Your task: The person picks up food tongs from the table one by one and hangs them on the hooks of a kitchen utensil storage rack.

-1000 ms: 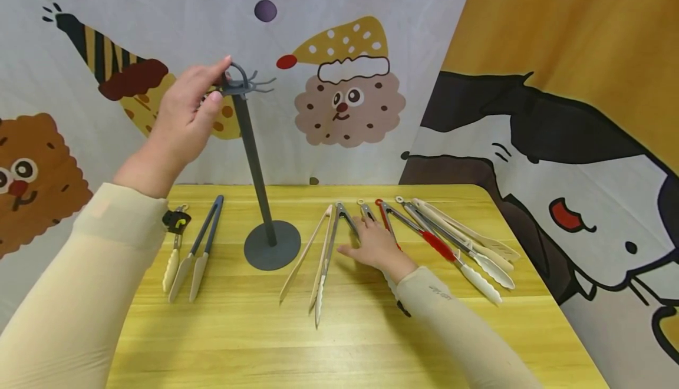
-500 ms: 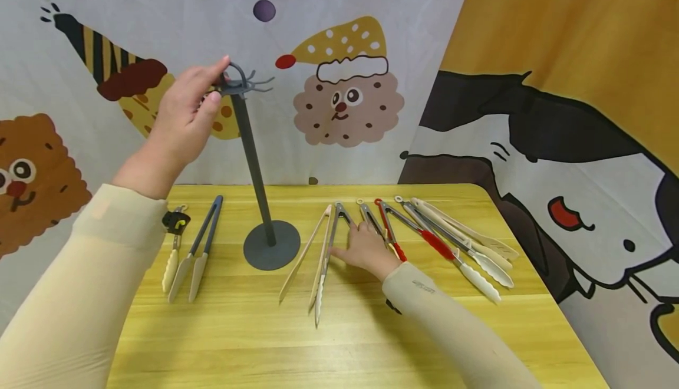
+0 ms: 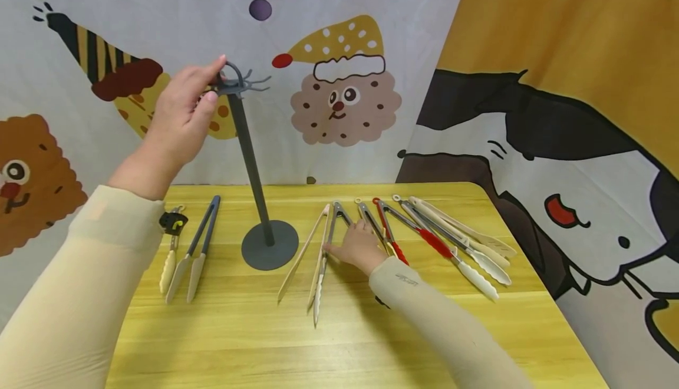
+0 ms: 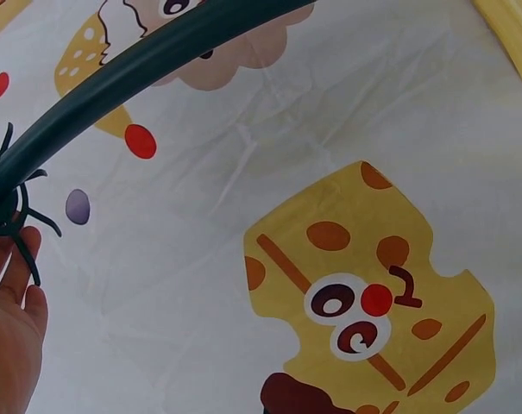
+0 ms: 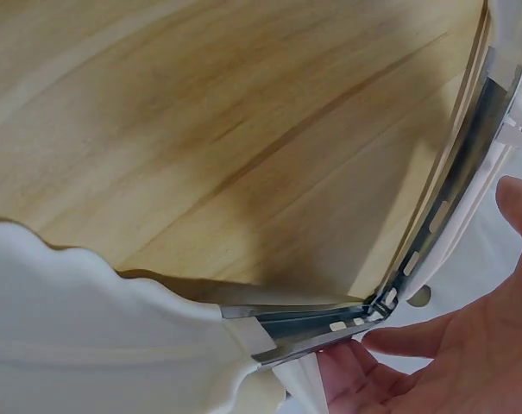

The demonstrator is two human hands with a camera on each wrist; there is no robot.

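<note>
My left hand (image 3: 183, 112) is raised at the top of a dark grey utensil stand (image 3: 246, 153), with index finger and thumb around the hooked rack; in the left wrist view its fingers reach behind the hooks (image 4: 38, 222). Over metal tongs (image 3: 319, 286) with white scalloped tips lies my right hand (image 3: 358, 247). Its thumb reaches to the left arm of these tongs and its fingers rest over the other arm. The right wrist view shows the tongs spread in a V, fingertips (image 5: 342, 358) right at one arm and the thumb (image 5: 515, 203) apart from the other.
Pink-hinged tongs (image 3: 299, 256) lie directly left of the metal pair. To the right are red tongs (image 3: 437, 243) and several others, among them beige ones (image 3: 472, 227). Blue-handled tongs (image 3: 200, 236) and small cream-tipped tongs (image 3: 171, 265) lie left of the stand's round base (image 3: 269, 245).
My right hand has moved left from above the neighbouring tongs onto the white-tipped metal tongs. My left hand stays at the top of the stand. The view has shifted slightly.
</note>
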